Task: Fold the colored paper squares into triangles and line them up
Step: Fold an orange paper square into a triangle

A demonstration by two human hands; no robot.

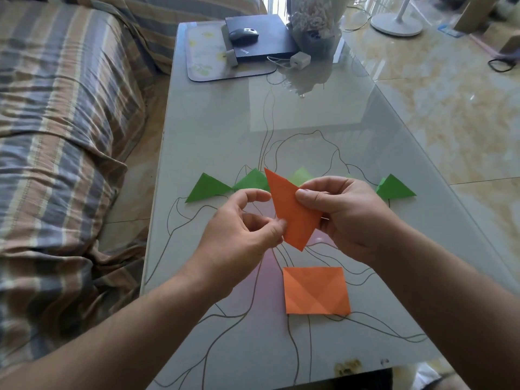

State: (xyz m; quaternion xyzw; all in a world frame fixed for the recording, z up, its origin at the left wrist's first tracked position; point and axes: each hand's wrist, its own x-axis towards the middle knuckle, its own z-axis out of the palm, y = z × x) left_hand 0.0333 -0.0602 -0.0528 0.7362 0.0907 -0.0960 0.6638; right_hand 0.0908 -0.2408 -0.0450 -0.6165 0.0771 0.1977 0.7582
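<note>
No text, label, brand, number or sign can be read. The dark flat box (260, 38) at the far end of the table (213, 130) bears a small pale mark, too blurred to make out.

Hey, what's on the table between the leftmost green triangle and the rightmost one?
In the head view, two more green triangles, partly hidden behind the orange paper held in both hands.
</note>
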